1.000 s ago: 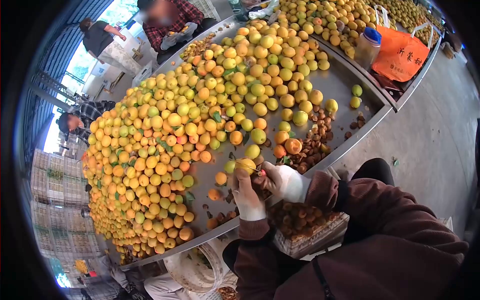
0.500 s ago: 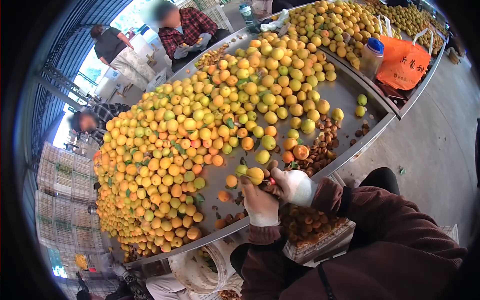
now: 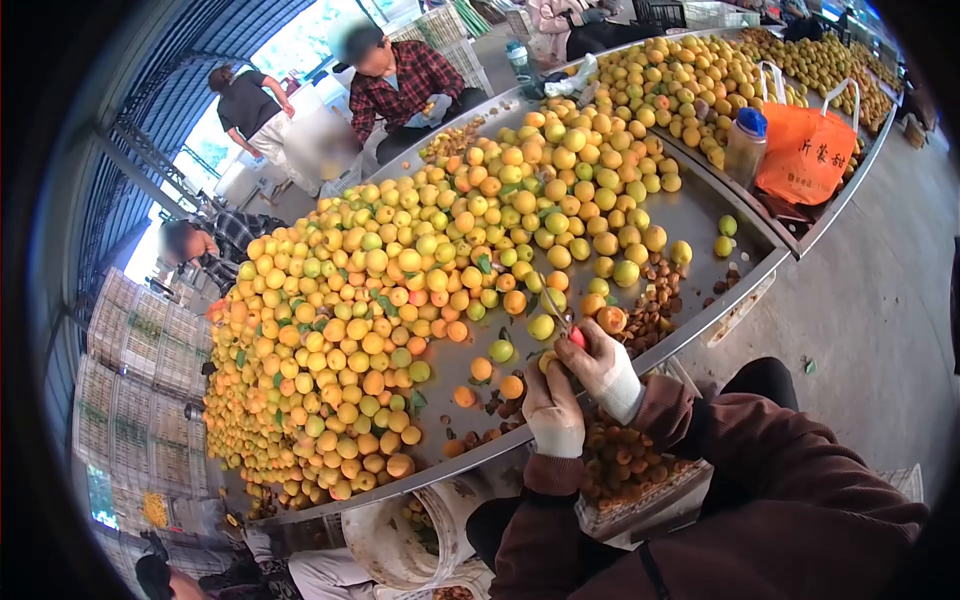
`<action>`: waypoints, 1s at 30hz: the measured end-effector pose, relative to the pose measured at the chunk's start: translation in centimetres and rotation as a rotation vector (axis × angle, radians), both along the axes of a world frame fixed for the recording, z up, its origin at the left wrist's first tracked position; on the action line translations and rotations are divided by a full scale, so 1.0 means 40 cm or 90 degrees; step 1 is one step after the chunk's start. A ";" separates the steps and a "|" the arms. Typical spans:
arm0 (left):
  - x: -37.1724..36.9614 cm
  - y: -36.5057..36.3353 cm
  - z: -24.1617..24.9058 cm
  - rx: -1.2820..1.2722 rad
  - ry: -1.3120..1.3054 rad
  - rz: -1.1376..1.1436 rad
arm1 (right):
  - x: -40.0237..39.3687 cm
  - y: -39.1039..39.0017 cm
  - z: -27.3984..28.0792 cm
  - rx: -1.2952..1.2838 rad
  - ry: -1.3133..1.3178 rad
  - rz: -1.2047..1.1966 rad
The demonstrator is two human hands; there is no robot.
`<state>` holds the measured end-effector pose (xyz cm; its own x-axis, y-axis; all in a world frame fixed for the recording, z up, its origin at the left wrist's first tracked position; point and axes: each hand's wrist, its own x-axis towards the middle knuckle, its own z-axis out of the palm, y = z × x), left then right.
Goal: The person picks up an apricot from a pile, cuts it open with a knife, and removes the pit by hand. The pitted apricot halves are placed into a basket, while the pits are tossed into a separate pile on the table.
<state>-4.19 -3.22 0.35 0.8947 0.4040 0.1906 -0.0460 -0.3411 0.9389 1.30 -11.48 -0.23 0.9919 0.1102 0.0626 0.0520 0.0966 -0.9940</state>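
Observation:
Close to the front edge of the metal table (image 3: pixel 690 335), my left hand (image 3: pixel 553 412) is wrapped round a yellow fruit (image 3: pixel 546 361), which shows between its fingers. My right hand (image 3: pixel 604 372) grips a small knife by its red handle (image 3: pixel 576 338), with the thin blade (image 3: pixel 556 306) pointing up and away over the table. Both hands wear pale gloves with the fingertips uncovered, and they are side by side. Beyond them lies a large heap of yellow and orange fruit (image 3: pixel 370 290). Brown pieces (image 3: pixel 655 300) lie to the right of the knife.
Below the table edge stand a crate of cut fruit (image 3: pixel 625 455) and a white bucket (image 3: pixel 400 535). An orange bag (image 3: pixel 805 155) and a blue-lidded bottle (image 3: pixel 745 145) stand at the right. Several people, one in a red checked shirt (image 3: pixel 400 95), are around the table.
The knife blade has swung upward, away from my left hand. My hands have moved slightly apart and lower. A green-yellow fruit by my left hand now lies on the table. The view has shifted a little.

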 end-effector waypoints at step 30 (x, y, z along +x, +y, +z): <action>0.047 -0.059 -0.155 -0.679 0.069 -0.080 | -0.044 -0.111 0.013 -0.343 -0.360 0.015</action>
<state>-2.29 -5.58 -5.86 0.9325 0.2185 -0.2876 0.0778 0.6560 0.7508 -0.44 -15.91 0.30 0.8226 0.2895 0.4893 0.5681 -0.3850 -0.7273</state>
